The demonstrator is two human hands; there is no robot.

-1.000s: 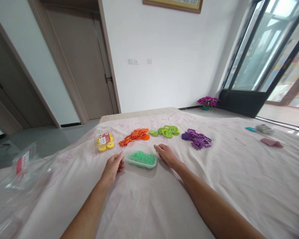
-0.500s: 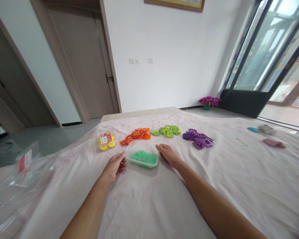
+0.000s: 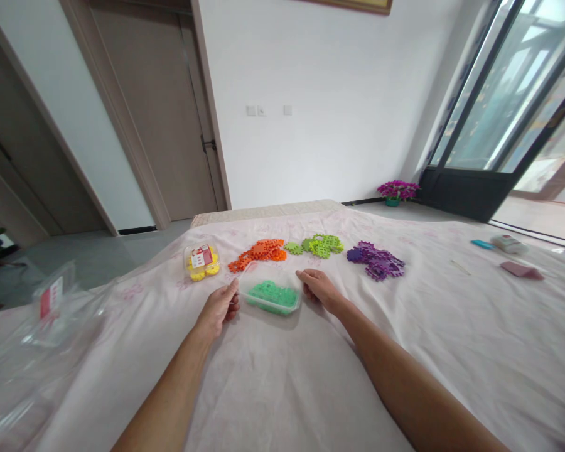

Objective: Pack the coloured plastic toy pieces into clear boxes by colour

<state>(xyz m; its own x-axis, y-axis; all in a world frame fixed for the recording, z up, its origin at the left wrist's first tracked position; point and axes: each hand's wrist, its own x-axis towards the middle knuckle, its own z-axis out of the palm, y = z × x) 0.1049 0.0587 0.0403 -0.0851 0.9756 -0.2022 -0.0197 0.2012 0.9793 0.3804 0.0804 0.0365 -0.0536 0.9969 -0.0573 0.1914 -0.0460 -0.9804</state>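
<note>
A clear plastic box with green pieces (image 3: 272, 297) lies on the pale pink cloth (image 3: 282, 383), its lid raised at the back. My left hand (image 3: 219, 308) grips the box's left edge, thumb on top, fingers curled. My right hand (image 3: 319, 289) rests against the box's right end with fingers bent around its corner. Behind the box lie an orange pile (image 3: 258, 252), a light green pile (image 3: 319, 245) and a purple pile (image 3: 376, 260) of flat toothed pieces.
A shut clear box of yellow pieces (image 3: 201, 262) with a red label sits at the back left. Crumpled clear packaging (image 3: 42, 314) lies at the left edge. Small items (image 3: 506, 243) lie far right. A door, a glass sliding door and a flower pot (image 3: 393, 191) stand behind.
Both hands have stayed at the green box's ends; the left thumb now sits on its rim. The view has tilted slightly, so everything sits a little lower and to the right.
</note>
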